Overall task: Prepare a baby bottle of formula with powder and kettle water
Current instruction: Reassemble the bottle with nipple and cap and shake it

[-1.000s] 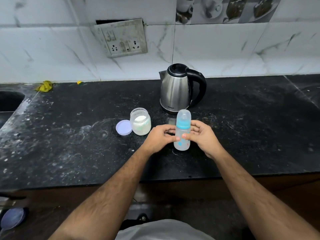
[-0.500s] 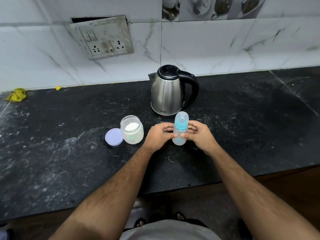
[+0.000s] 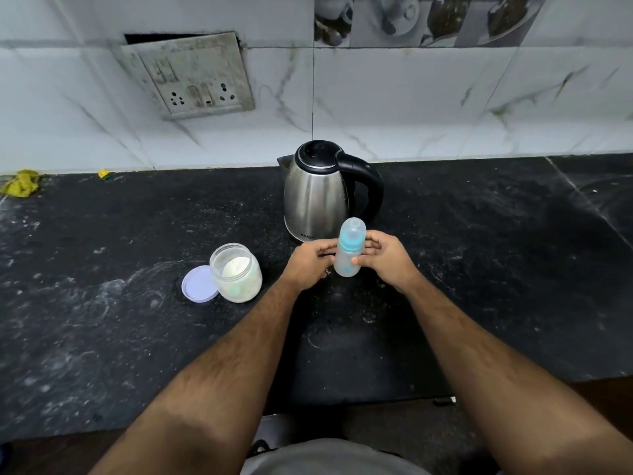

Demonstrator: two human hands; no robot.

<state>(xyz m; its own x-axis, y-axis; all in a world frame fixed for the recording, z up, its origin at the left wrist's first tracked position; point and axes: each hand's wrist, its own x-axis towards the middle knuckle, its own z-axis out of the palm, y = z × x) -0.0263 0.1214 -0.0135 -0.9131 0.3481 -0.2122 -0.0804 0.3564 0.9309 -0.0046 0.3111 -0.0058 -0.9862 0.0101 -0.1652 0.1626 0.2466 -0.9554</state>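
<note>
A translucent baby bottle (image 3: pixel 346 260) with a blue collar and a clear cap stands upright on the black counter (image 3: pixel 479 269). My left hand (image 3: pixel 308 262) holds its left side and my right hand (image 3: pixel 385 260) holds its right side, fingers curled round the body. Just behind the bottle stands a steel kettle (image 3: pixel 317 197) with a black lid and handle. An open clear jar of white powder (image 3: pixel 236 273) sits to the left, and its lilac lid (image 3: pixel 198 283) lies flat beside it.
A switch and socket plate (image 3: pixel 191 77) is on the tiled wall behind. A yellow cloth (image 3: pixel 21 182) and a small yellow scrap (image 3: pixel 104 174) lie at the counter's back left. The counter's front edge runs near my forearms.
The view has shifted left and down across the frames. Both hands stay on the bottle, which keeps its place in front of the kettle.
</note>
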